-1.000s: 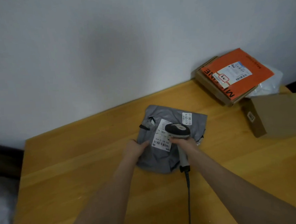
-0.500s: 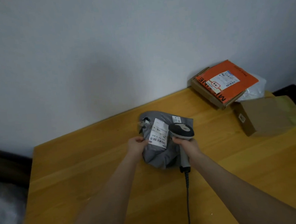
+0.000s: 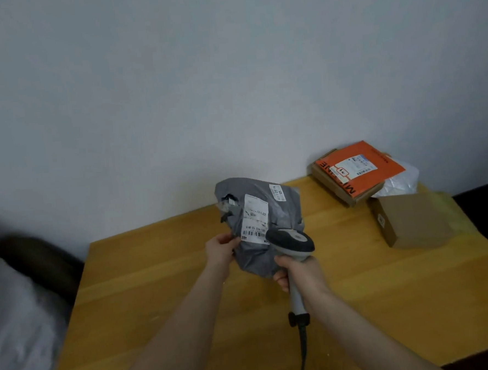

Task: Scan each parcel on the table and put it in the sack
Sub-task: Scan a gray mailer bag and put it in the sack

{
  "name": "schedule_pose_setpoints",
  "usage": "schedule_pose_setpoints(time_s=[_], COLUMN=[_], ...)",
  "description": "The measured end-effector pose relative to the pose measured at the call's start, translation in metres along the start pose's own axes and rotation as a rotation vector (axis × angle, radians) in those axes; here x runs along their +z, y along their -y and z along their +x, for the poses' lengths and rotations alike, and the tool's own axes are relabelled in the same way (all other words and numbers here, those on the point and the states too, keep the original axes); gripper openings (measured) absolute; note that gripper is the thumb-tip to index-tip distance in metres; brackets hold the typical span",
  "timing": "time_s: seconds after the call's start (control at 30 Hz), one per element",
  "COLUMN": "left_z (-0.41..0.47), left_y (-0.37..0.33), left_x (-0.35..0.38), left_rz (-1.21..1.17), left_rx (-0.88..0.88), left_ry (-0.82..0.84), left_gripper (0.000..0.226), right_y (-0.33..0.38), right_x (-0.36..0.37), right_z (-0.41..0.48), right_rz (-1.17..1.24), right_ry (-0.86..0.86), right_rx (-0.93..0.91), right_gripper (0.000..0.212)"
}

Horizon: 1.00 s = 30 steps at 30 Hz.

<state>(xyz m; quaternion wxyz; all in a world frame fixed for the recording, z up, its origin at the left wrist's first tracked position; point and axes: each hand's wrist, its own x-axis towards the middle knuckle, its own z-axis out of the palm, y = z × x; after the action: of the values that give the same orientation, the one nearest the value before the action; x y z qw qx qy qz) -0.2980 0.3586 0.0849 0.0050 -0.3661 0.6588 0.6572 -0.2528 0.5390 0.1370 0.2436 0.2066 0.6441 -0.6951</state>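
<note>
A grey plastic mailer parcel (image 3: 284, 213) with white barcode labels is lifted off the wooden table (image 3: 158, 298) and tilted upright. My left hand (image 3: 222, 250) pinches its left edge. My right hand (image 3: 298, 273) grips the handle of a grey barcode scanner (image 3: 293, 243), whose dark head sits right in front of the parcel's lower label. The scanner's cable runs down toward the bottom of the view. No sack shows here.
At the table's back right lie an orange flat parcel (image 3: 361, 167) on a cardboard box, a clear plastic bag (image 3: 399, 181) behind it, and a brown cardboard box (image 3: 410, 220). A grey fabric surface (image 3: 14, 327) lies left of the table.
The grey parcel has been raised from lying flat on the table to upright in my left hand. The scanner stayed close in front of its label.
</note>
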Motion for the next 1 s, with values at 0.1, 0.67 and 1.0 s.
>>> schedule_pose_setpoints(time_s=[0.1, 0.67, 1.0], left_z=[-0.014, -0.035, -0.046], left_y=[0.001, 0.002, 0.003], left_x=[0.001, 0.001, -0.002], left_rz=[-0.016, -0.101, -0.111], left_rx=[0.041, 0.089, 0.107], left_ry=[-0.01, -0.058, -0.078], left_gripper=[0.013, 0.007, 0.011], right_y=[-0.005, -0.01, -0.01], right_x=[-0.004, -0.012, -0.014], right_z=[-0.018, -0.059, -0.07], right_rz=[-0.002, 0.015, 0.044], right_ry=[0.018, 0.043, 0.055], right_rx=[-0.011, -0.01, -0.008], right_gripper=[0.012, 0.011, 0.01])
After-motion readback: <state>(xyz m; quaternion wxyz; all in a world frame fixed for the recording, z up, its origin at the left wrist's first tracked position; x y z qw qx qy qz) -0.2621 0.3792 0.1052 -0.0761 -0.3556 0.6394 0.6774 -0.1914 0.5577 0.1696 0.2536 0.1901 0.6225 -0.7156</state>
